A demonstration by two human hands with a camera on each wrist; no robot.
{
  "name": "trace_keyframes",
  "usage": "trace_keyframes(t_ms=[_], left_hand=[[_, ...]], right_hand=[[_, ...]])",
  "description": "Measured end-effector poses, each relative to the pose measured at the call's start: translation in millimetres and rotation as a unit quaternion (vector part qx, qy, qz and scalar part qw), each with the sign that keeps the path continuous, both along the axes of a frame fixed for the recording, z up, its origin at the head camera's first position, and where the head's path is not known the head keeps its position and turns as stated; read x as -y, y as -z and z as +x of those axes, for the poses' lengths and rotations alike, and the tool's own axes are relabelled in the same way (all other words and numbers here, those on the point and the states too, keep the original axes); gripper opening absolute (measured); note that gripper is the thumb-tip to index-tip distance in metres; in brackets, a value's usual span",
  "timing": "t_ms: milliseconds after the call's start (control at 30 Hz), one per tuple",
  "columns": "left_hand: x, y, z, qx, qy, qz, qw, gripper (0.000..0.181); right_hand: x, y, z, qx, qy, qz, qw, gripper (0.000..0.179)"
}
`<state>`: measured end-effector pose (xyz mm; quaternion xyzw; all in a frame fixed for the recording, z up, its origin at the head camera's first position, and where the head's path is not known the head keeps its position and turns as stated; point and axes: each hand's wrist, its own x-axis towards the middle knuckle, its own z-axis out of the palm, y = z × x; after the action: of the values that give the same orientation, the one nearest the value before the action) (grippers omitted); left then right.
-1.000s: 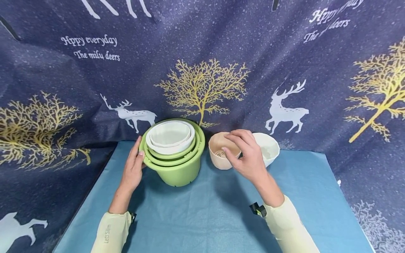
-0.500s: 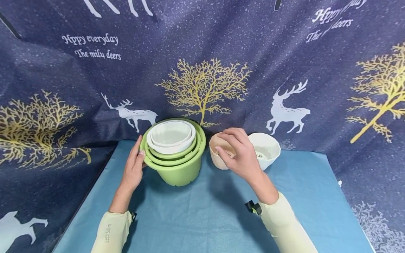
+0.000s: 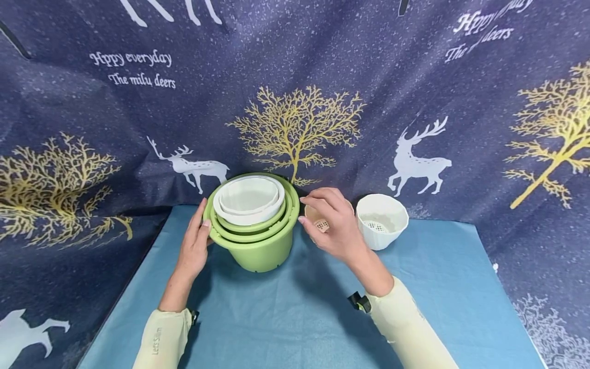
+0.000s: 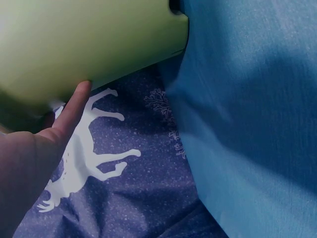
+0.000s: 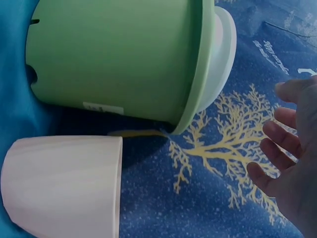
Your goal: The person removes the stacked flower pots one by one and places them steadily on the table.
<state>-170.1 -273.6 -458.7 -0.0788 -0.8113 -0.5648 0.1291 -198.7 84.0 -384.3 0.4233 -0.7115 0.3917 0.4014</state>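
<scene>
A stack of nested flowerpots stands at the centre left in the head view. Its outer green flowerpot (image 3: 260, 253) holds smaller green ones, with white pots (image 3: 249, 197) innermost. My left hand (image 3: 193, 246) holds the outer pot's left rim, and the left wrist view shows a straight finger (image 4: 74, 106) against its wall. My right hand (image 3: 336, 223) hovers over a beige pot (image 3: 313, 238), partly hiding it, with its fingers loosely bent and nothing between them. To its right sits a white faceted pot (image 3: 382, 220) with a perforated bottom.
A blue cloth (image 3: 286, 318) covers the table. Behind it hangs a dark blue curtain (image 3: 295, 46) printed with deer and yellow trees, close behind the pots.
My right hand has moved left, from beside the white faceted pot to over the beige pot near the stack, uncovering the white faceted pot. The left hand stays at the green rim.
</scene>
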Motion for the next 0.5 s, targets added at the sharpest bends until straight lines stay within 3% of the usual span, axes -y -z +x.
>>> trace_keyframes(t_ms=[200, 300, 500], left_hand=[[0.1, 0.1, 0.4, -0.002, 0.0, 0.001, 1.0, 0.056], [-0.1, -0.2, 0.6, -0.003, 0.001, 0.002, 1.0, 0.056], [-0.3, -1.5, 0.4, 0.0, 0.002, 0.001, 1.0, 0.056]], right_hand=[[10, 1.3, -3.5, -0.01, 0.011, 0.016, 0.9998, 0.032], [14, 3.2, -4.8, 0.002, 0.0, 0.033, 0.9994, 0.027], [21, 4.4, -6.0, 0.03, -0.013, 0.065, 0.9973, 0.036]])
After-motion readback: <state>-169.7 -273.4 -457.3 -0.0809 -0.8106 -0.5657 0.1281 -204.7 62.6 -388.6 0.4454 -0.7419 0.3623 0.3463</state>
